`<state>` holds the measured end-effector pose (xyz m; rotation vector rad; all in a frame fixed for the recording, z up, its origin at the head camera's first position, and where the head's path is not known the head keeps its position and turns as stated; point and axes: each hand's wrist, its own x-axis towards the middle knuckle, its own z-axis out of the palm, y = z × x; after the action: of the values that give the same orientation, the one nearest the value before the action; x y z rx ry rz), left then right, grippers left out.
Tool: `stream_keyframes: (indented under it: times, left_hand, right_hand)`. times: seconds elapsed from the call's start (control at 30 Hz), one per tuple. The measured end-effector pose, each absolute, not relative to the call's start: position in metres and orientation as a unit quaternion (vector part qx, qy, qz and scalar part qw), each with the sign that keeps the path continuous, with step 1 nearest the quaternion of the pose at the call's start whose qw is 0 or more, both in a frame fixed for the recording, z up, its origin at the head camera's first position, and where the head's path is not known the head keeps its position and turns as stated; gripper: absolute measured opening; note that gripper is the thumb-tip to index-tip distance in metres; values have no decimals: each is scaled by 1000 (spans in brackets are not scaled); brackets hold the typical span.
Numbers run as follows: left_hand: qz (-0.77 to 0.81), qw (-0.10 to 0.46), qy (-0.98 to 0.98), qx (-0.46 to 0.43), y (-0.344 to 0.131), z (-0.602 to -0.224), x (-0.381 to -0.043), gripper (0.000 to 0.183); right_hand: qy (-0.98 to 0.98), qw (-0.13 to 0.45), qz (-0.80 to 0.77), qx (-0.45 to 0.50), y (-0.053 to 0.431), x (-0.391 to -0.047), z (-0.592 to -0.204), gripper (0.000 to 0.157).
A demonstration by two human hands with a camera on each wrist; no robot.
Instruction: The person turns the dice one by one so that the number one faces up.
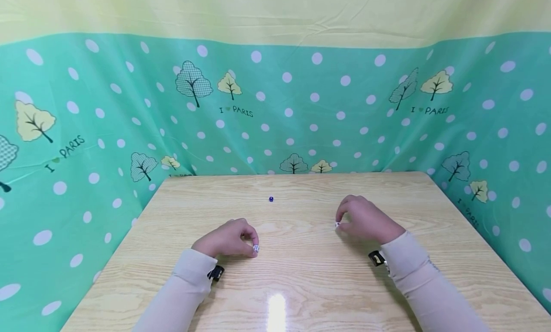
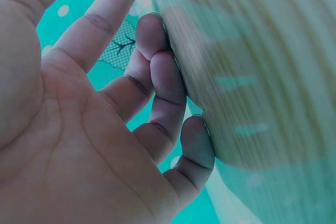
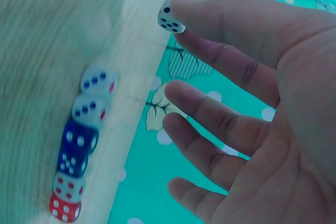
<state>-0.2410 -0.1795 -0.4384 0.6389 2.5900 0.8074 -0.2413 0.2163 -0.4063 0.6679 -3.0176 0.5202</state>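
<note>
A small white die [image 1: 256, 249] is pinched between the thumb and index finger of my left hand [image 1: 231, 238], low over the left-centre of the table. That die falls outside the left wrist view, where the other fingers [image 2: 168, 87] curl close to the wood. My right hand [image 1: 363, 219] pinches another white die [image 3: 171, 19] with thumb and index finger; its remaining fingers are spread and loosely bent. Beyond it in the right wrist view runs a row of dice: white dice [image 3: 89, 109], blue dice [image 3: 79, 137] and a red die [image 3: 65, 208]. The right hand hides this row in the head view.
One dark blue die [image 1: 271, 199] lies by itself farther back, left of centre on the wooden table [image 1: 292, 274]. A green dotted cloth [image 1: 301, 107] hangs along the table's back and sides. Each wrist carries a small black camera [image 1: 376, 258].
</note>
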Motion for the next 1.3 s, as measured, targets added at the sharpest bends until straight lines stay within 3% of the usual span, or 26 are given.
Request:
stream_keyframes:
  times: [1.3]
  left_hand:
    - [286,178,911,239,-179,-438,-242,18]
  right_hand:
    - [-962,-55,174,203,237,-252,-417,14]
